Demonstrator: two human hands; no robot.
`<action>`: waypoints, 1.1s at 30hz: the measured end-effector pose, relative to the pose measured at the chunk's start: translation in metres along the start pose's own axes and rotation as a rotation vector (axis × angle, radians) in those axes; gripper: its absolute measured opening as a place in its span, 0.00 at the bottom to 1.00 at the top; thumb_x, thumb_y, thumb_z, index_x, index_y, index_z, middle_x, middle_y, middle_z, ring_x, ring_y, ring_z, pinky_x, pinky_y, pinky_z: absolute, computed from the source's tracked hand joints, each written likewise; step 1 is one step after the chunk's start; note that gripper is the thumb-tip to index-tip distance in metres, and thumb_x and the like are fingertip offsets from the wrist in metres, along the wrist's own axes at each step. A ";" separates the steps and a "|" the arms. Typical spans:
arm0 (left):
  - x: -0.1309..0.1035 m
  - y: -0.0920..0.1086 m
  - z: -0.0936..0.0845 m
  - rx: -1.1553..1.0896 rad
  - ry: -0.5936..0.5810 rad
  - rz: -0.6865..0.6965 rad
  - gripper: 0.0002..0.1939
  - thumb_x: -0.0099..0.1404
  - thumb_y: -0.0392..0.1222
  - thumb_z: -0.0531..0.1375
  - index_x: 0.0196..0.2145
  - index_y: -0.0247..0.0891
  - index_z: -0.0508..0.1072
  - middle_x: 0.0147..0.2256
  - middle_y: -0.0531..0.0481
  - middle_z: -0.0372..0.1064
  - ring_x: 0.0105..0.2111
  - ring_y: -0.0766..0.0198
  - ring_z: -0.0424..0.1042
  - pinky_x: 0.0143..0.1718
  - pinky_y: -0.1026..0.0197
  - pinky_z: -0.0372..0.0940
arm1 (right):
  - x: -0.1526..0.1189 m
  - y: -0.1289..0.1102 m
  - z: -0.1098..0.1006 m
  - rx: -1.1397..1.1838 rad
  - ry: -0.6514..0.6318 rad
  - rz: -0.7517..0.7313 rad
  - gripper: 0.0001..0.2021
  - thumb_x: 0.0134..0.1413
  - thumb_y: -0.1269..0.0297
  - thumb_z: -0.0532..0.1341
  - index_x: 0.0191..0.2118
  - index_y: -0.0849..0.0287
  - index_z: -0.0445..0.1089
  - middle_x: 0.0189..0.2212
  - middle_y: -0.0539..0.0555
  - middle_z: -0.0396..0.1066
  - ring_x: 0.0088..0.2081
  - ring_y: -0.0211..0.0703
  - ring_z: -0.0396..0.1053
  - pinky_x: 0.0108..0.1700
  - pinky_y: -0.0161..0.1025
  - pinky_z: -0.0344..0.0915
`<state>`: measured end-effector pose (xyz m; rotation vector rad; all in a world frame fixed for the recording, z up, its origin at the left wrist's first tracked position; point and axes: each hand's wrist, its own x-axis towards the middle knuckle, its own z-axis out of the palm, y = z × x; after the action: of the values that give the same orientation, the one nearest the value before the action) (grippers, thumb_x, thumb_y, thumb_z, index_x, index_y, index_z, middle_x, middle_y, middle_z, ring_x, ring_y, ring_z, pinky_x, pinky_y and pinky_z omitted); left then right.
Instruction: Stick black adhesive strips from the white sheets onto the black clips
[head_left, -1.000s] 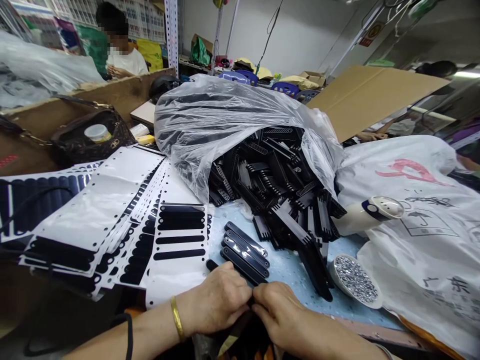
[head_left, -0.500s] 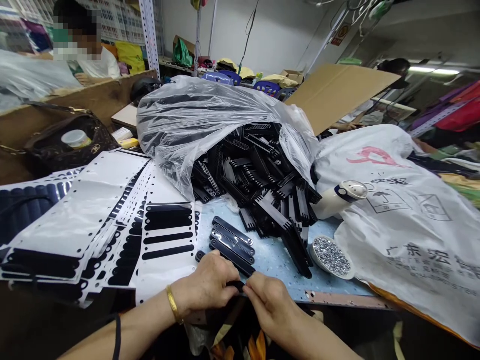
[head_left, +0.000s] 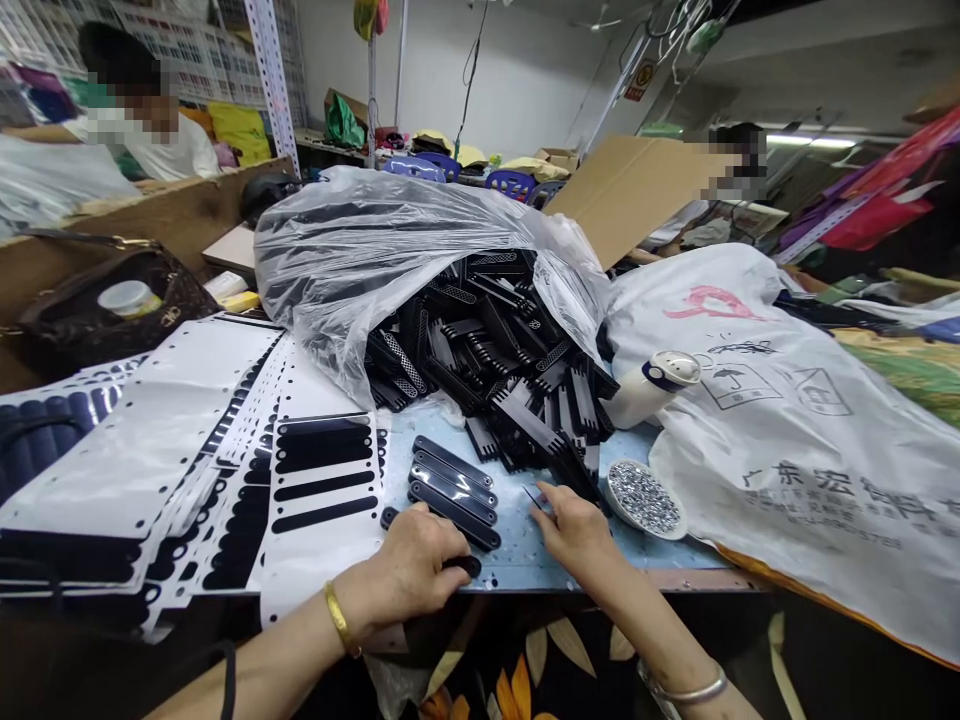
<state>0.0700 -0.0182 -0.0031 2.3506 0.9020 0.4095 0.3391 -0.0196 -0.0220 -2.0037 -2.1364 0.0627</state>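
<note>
My left hand point(head_left: 415, 562), a gold bangle at its wrist, is closed over a black plastic strip point(head_left: 471, 566) at the table's front edge; the strip's rounded ends stick out on both sides. My right hand point(head_left: 576, 528) pinches a thin dark piece point(head_left: 531, 495), too small to name, just above the table. Between and beyond the hands, several glossy black strips point(head_left: 454, 482) with holes at their ends lie side by side. A sheet of black stickers point(head_left: 324, 492), partly peeled off, is left of them. A bowl of small silvery metal parts point(head_left: 645, 498) stands right of my right hand.
A clear plastic bag point(head_left: 390, 215) spills many black slotted parts point(head_left: 495, 350) onto the blue tabletop point(head_left: 517, 560). White sticker sheets point(head_left: 150, 430) are stacked left. A bottle point(head_left: 656, 385) leans by a white sack point(head_left: 750, 400) at right. Another person point(head_left: 142, 110) is at far left.
My right hand has moved away from my left, forward and right, and now holds a thin dark piece. My left hand keeps its hold on the strip. The view has shifted slightly right.
</note>
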 end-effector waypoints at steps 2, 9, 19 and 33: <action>0.000 -0.001 0.002 0.000 0.010 0.002 0.03 0.58 0.38 0.65 0.28 0.38 0.75 0.29 0.53 0.77 0.31 0.61 0.73 0.38 0.58 0.59 | -0.001 0.000 -0.002 0.017 0.011 -0.003 0.17 0.53 0.67 0.56 0.47 0.61 0.75 0.36 0.58 0.77 0.33 0.46 0.75 0.39 0.41 0.71; -0.002 -0.005 0.007 -0.003 0.068 0.050 0.03 0.58 0.38 0.64 0.28 0.38 0.74 0.27 0.53 0.76 0.29 0.62 0.72 0.35 0.58 0.58 | -0.030 -0.037 -0.032 0.134 0.088 0.008 0.17 0.62 0.60 0.52 0.29 0.60 0.74 0.25 0.57 0.72 0.28 0.45 0.71 0.33 0.40 0.67; -0.004 -0.004 0.007 0.009 0.095 0.095 0.05 0.60 0.36 0.63 0.26 0.37 0.72 0.27 0.51 0.76 0.28 0.61 0.72 0.35 0.58 0.59 | -0.049 -0.114 -0.009 0.922 -0.131 0.352 0.24 0.46 0.42 0.63 0.18 0.57 0.62 0.12 0.44 0.55 0.16 0.33 0.55 0.18 0.32 0.52; -0.018 -0.006 -0.010 0.033 0.157 0.187 0.04 0.64 0.37 0.61 0.31 0.38 0.69 0.30 0.49 0.72 0.33 0.58 0.70 0.36 0.58 0.62 | -0.046 -0.119 -0.005 1.128 -0.172 0.565 0.20 0.35 0.48 0.70 0.17 0.59 0.65 0.11 0.47 0.64 0.13 0.33 0.60 0.17 0.31 0.56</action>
<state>0.0497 -0.0228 -0.0003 2.4695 0.7658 0.6667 0.2252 -0.0744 -0.0017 -1.7385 -1.0235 1.2298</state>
